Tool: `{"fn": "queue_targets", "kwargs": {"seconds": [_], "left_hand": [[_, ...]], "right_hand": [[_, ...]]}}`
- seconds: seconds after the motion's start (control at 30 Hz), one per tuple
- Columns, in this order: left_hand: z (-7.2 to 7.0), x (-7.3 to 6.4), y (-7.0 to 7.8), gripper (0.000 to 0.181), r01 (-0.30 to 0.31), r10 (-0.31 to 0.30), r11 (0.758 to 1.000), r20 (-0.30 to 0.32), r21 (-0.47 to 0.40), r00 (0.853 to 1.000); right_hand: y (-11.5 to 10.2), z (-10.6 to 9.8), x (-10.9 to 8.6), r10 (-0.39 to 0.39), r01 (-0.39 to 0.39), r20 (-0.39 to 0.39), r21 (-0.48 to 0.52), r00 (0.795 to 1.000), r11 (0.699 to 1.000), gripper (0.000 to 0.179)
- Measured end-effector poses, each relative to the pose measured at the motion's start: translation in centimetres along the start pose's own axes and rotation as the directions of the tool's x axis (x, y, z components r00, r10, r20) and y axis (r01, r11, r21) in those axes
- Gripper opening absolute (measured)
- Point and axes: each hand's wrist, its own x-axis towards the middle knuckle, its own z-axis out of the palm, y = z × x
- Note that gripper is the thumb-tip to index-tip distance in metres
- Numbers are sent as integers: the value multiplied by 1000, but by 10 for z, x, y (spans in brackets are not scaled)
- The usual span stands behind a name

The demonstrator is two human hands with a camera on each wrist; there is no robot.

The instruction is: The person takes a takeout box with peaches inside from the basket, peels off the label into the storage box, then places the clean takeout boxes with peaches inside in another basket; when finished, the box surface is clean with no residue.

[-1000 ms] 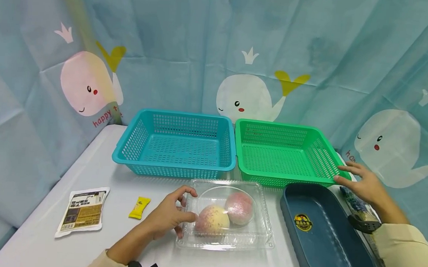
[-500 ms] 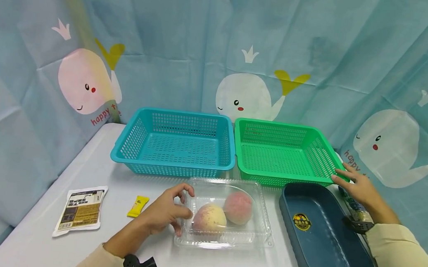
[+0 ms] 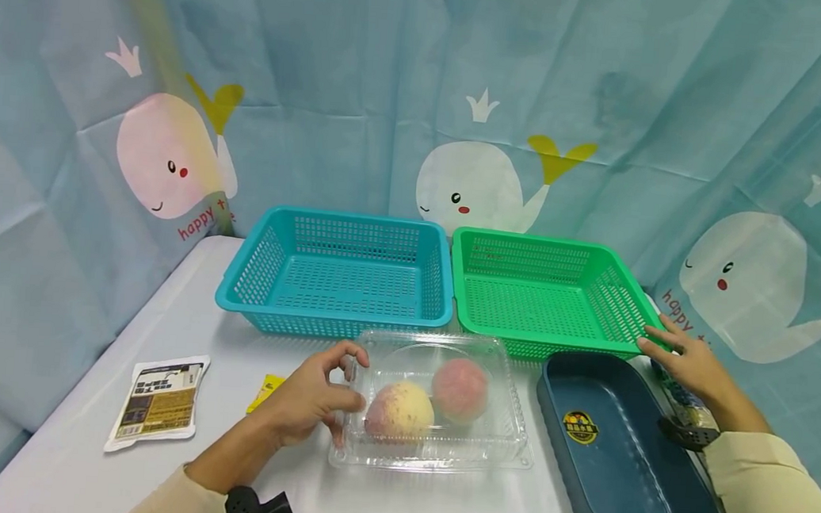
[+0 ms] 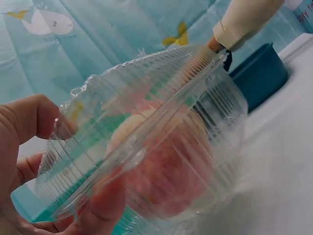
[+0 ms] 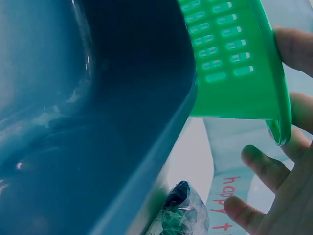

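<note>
My left hand (image 3: 315, 397) grips the left edge of a clear plastic clamshell box (image 3: 490, 445), thumb and fingers pinching its rim. Inside lie two peaches: a yellow-and-pink peach (image 3: 400, 411) at the front left and a pinker peach (image 3: 460, 390) behind it on the right. In the left wrist view, the thumb and fingers lie on both sides of the box's ridged edge (image 4: 132, 152). My right hand (image 3: 689, 363) touches the right front corner of the green basket (image 3: 554, 346) with fingers loosely extended. The right wrist view shows its fingertips at the basket's rim.
A blue basket (image 3: 341, 327) stands left of the green one. The dark blue tub (image 3: 625, 462) is at the front right, beside a shiny plastic packet (image 5: 182, 210). A brown-and-white pouch (image 3: 160, 402) and a small yellow packet (image 3: 267, 391) lie to the left.
The box has shifted slightly back toward the baskets and turned a little, with my left hand moving along on its edge. My right hand has slid slightly left at the green basket's corner.
</note>
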Motion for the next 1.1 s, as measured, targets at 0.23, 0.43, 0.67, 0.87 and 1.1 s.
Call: {"fn": "queue_targets", "kwargs": {"seconds": [0.23,0.43,0.67,0.87,1.1], "left_hand": [[4,-4,16,52,-18,18,1000,37,-12,999],[9,-6,32,50,-37,43,998,110,-50,993],[18,2,54,47,-59,65,997,131,-53,989],[30,18,76,48,-50,50,999,109,-2,993],[48,51,95,44,-35,34,999,67,16,997]], "right_hand": [[2,-4,1,-12,12,19,-34,1000,999,67],[1,-6,1,-11,13,25,-56,1000,998,67],[-3,-8,0,4,-1,36,-66,999,998,67],[-3,-6,1,11,-7,52,-69,999,998,68],[-1,-2,1,13,-10,35,-69,999,998,67]]}}
